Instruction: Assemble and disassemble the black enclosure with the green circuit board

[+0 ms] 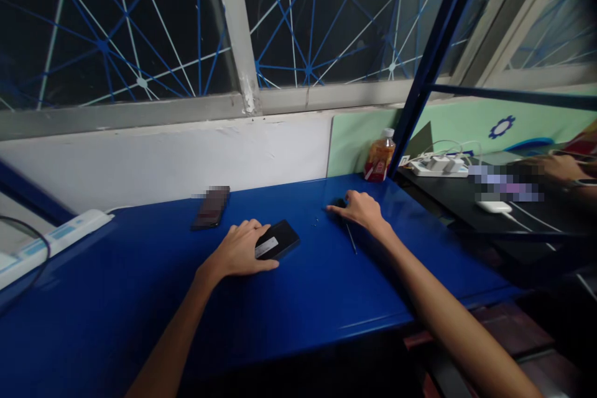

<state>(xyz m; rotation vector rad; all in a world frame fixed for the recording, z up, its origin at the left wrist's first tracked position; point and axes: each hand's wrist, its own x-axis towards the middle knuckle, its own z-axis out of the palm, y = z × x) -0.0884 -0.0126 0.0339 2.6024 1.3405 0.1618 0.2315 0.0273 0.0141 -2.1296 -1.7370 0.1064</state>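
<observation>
On the blue table (317,286), the left hand (240,250) grips the black box (284,239). Right of this box, the right hand (361,208) curls over the screwdriver (351,237).

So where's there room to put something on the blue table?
Bare patches: between the power strip and phone, between the left forearm and right forearm near the front edge, and right of the right forearm. Crowded: the left hand on the black box, and the tiny bits, right hand and screwdriver.
</observation>
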